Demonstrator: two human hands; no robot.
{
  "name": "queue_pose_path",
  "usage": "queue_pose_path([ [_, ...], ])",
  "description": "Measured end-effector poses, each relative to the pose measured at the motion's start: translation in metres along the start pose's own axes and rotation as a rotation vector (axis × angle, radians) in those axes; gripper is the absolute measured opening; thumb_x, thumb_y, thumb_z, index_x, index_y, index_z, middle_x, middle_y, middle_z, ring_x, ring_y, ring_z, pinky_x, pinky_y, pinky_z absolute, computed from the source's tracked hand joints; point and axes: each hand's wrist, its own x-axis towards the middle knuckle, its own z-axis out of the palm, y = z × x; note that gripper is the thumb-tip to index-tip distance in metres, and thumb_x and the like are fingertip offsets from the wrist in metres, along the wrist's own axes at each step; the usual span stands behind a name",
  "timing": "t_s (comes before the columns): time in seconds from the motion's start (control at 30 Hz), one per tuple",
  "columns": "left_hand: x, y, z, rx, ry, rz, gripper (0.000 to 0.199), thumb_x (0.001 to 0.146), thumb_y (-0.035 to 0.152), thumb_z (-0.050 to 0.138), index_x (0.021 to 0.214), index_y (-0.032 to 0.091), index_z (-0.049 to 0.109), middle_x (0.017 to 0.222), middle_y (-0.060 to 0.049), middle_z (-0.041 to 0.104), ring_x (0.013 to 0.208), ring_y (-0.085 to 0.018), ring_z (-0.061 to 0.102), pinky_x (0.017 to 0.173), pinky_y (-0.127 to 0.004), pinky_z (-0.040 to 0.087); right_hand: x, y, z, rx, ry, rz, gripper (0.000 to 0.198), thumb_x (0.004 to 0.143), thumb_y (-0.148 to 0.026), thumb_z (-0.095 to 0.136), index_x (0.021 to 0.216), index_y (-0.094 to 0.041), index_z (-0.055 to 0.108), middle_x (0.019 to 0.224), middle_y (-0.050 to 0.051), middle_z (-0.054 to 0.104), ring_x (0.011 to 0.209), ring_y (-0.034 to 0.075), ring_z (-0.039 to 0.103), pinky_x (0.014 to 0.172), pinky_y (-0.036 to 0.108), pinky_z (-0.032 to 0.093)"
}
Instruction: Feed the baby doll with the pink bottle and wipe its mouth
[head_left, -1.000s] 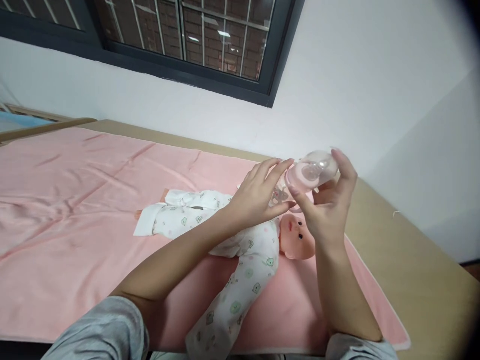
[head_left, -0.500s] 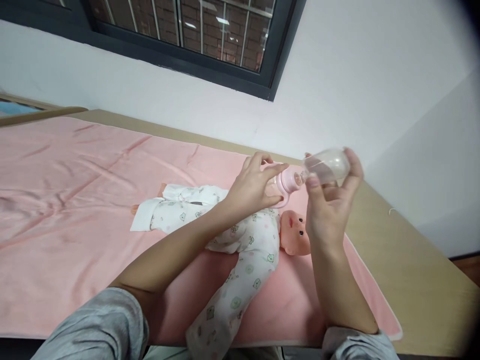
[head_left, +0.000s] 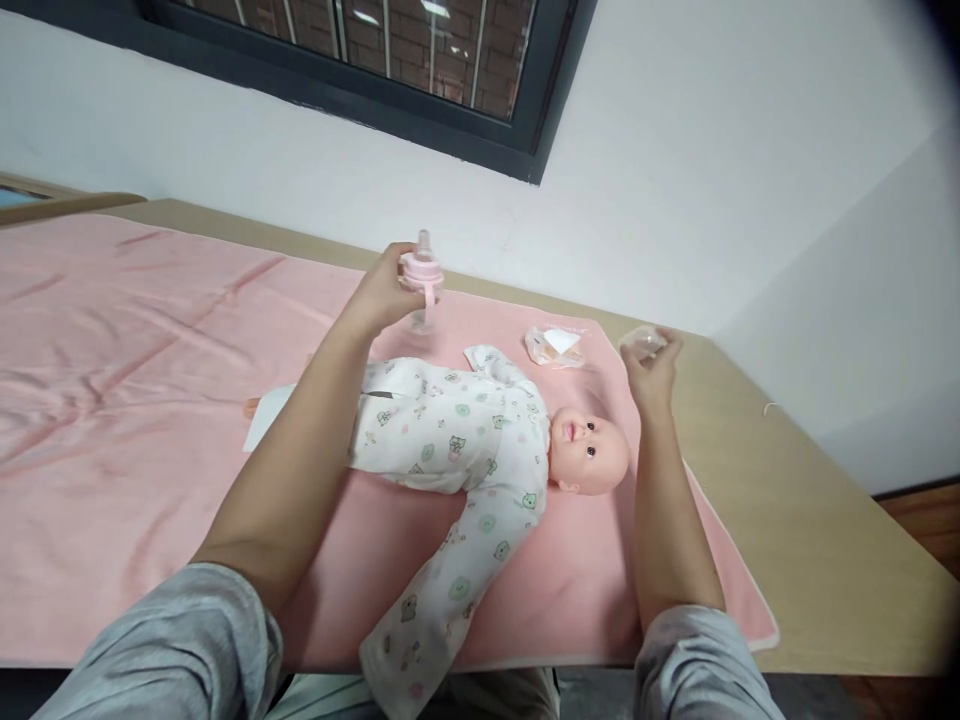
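My left hand (head_left: 388, 290) is closed around a baby bottle (head_left: 422, 272) with a pink collar and handle and a clear teat pointing up, held above the far side of the pink blanket (head_left: 187, 420). Out to the right, my right hand (head_left: 654, 368) grips the clear bottle cap (head_left: 643, 343) near the blanket's far right corner. Between my arms a baby doll (head_left: 589, 450) lies on its back in a white patterned outfit (head_left: 450, 430), head to the right. My left forearm hides part of its legs.
A small clear plastic packet (head_left: 556, 345) with a white label lies on the blanket beyond the doll. The wooden tabletop (head_left: 810, 520) extends to the right. Behind stands a white wall (head_left: 675, 150) with a dark-framed window (head_left: 532, 150).
The cap has come off the bottle. My left hand has carried the bottle left and turned it upright, while my right hand has lowered the cap toward the table. The packet is now uncovered.
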Motion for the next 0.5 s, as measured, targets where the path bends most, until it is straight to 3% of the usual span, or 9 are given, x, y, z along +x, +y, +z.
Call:
queue_pose_path([
  [0.2,0.006,-0.029,-0.016,0.134,0.003,-0.135,0.069,0.057,0.013,0.074,0.124,0.013,0.058,0.117,-0.009,0.066,0.107,-0.029,0.063,0.093,-0.038,0.052,-0.023,0.08,0.006,-0.271,-0.135,0.29,0.071,0.068,-0.038,0.065,0.133,-0.019,0.041,0.108,0.011,0.065,0.094,0.024,0.063,0.093,0.041,0.048],
  [0.4,0.013,-0.054,-0.017,0.307,-0.056,-0.253,0.069,0.054,0.009,0.071,0.121,0.012,0.058,0.113,-0.009,0.068,0.106,-0.028,0.064,0.093,-0.035,0.051,-0.025,0.105,0.001,-0.365,-0.17,0.354,0.093,0.067,-0.04,0.067,0.148,-0.016,0.029,0.123,0.021,0.061,0.11,0.033,0.061,0.1,0.047,0.044],
  [0.5,0.013,-0.06,-0.017,0.36,-0.126,-0.295,0.068,0.055,0.008,0.068,0.122,0.011,0.057,0.112,-0.01,0.069,0.105,-0.028,0.065,0.092,-0.033,0.052,-0.022,0.114,0.002,-0.343,-0.164,0.353,0.094,0.07,-0.049,0.063,0.149,-0.014,0.026,0.124,0.02,0.06,0.113,0.032,0.06,0.102,0.048,0.043],
])
